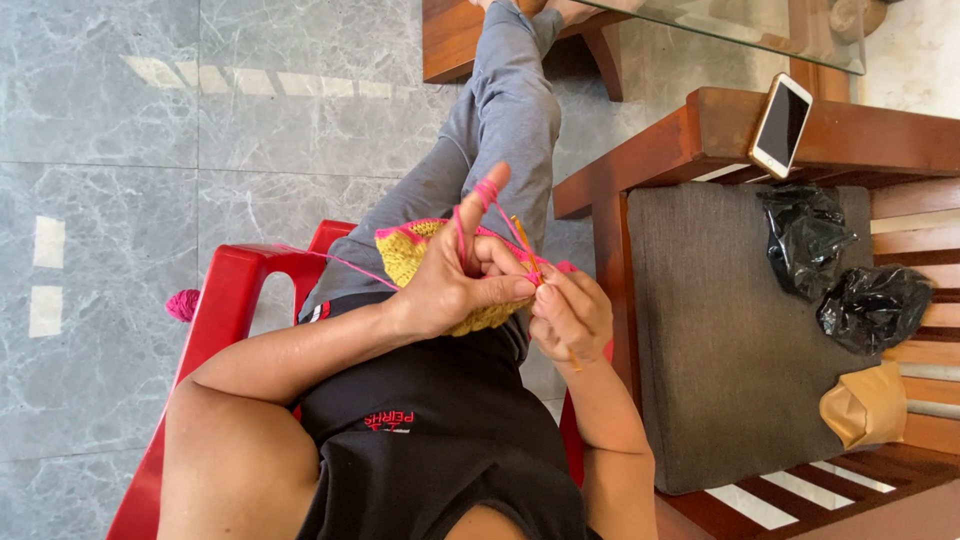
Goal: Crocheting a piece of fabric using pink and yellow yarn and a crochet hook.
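My left hand (455, 285) holds a yellow crochet piece with a pink edge (405, 252) over my lap. Pink yarn is wound around its raised index finger. My right hand (572, 318) is closed on a thin orange crochet hook (527, 250), whose tip meets the pink edge between both hands. A pink strand runs left from the piece toward a pink yarn ball (182, 304) on the floor.
I sit in a red plastic chair (225, 300) on a grey tiled floor. Beside me stands a wooden chair with a grey cushion (710, 340) carrying two black plastic bags (805, 238) and a brown paper bag (866, 405). A phone (781, 125) lies on its armrest. A glass-topped table (740, 30) stands beyond.
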